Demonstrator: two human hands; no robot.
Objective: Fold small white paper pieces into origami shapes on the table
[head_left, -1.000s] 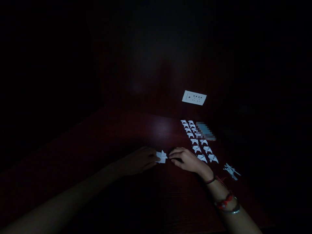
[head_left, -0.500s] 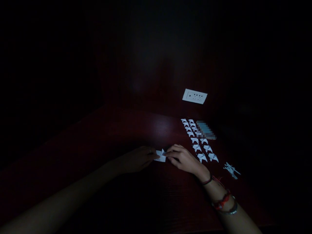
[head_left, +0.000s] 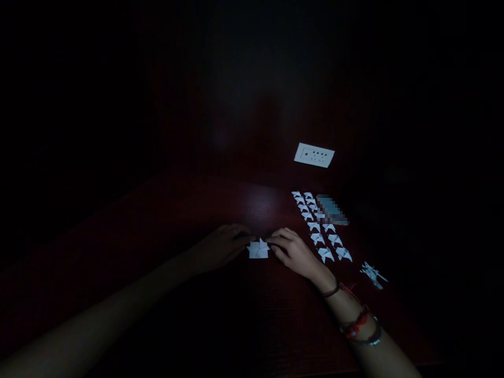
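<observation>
A small white folded paper (head_left: 259,250) lies on the dark red table, one pointed flap standing up from its top edge and short points at its sides. My left hand (head_left: 220,247), in shadow, has its fingers stretched out to the paper's upper left corner. At the paper's right side is my right hand (head_left: 293,251), fingers apart and thumb spread away from them. Whether the fingertips touch the paper is hard to make out in the dim light. Right of my right hand, several similar folded white papers (head_left: 316,239) stand in two slanting rows.
A blurred phone-like flat object (head_left: 333,209) lies beside the rows. Nearer to me on the right is a small heap of thin white paper strips (head_left: 373,275). A white wall socket (head_left: 314,155) is above the table's back edge. Surroundings are very dark.
Both hands' fingers have come off the middle of the folded paper and drawn apart to its sides, leaving its whole face visible. The rows and strips have stayed put.
</observation>
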